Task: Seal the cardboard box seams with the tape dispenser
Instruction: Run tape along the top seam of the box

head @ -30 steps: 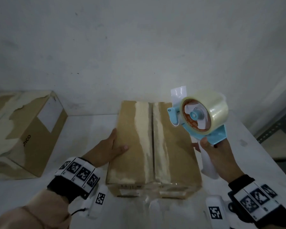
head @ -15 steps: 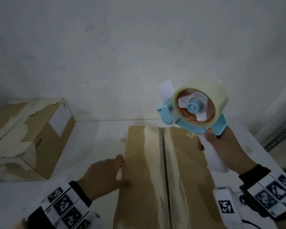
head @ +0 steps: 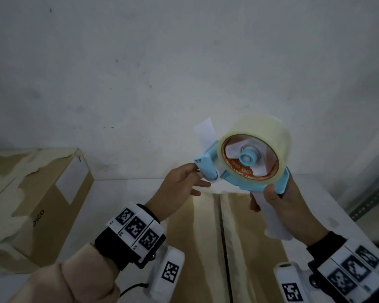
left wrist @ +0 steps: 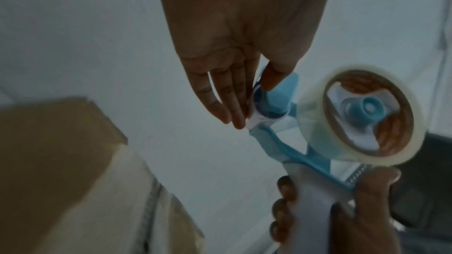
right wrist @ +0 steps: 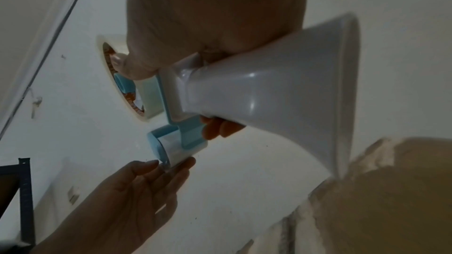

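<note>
A blue and white tape dispenser [head: 249, 169] with a clear tape roll [head: 258, 136] is held up in the air over the far end of the brown cardboard box [head: 197, 248]. My right hand [head: 263, 197] grips its white handle [right wrist: 281, 94]. My left hand [head: 197, 176] is at the dispenser's front roller, where thumb and fingers pinch the loose tape end [right wrist: 168, 163]. A white flap [head: 204, 132] sticks up behind the roller. The box's centre seam [head: 221, 237] runs away from me between two pale torn strips. Its near end is out of frame.
A second, larger cardboard box [head: 31, 193] with torn paper stands at the left on the white table [head: 123, 193]. A white wall rises behind the table. A grey metal shelf rack [head: 372, 200] is off the table's right edge.
My left hand left the box's left side and rose to the dispenser's front roller. The head view tilted up, so the box now sits lower in frame.
</note>
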Available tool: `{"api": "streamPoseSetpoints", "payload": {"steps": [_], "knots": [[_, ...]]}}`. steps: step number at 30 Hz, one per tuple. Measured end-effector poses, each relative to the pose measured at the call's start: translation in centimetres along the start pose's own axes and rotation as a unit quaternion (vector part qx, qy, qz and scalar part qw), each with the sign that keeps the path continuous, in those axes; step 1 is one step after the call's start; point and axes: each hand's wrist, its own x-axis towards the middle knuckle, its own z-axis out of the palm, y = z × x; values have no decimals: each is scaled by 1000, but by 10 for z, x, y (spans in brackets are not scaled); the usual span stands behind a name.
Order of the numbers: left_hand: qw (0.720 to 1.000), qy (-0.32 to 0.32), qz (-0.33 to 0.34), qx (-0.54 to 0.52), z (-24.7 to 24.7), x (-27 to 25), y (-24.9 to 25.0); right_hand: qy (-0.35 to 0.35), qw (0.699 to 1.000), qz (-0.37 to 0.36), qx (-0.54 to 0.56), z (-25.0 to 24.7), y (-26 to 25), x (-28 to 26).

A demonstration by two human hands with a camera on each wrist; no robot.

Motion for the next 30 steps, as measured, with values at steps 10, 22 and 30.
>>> {"api": "streamPoseSetpoints", "payload": {"steps": [10, 22, 30], "knots": [[969, 13, -123, -215, 0, 20, -11, -8, 997, 26, 66, -7, 24, 18], [923, 28, -235, -304, -8, 30, -22, -59, 994, 46, 80, -13, 41, 32], [926, 33, -246, -285, -15, 27, -23, -84, 993, 43, 75, -15, 40, 33]]}}
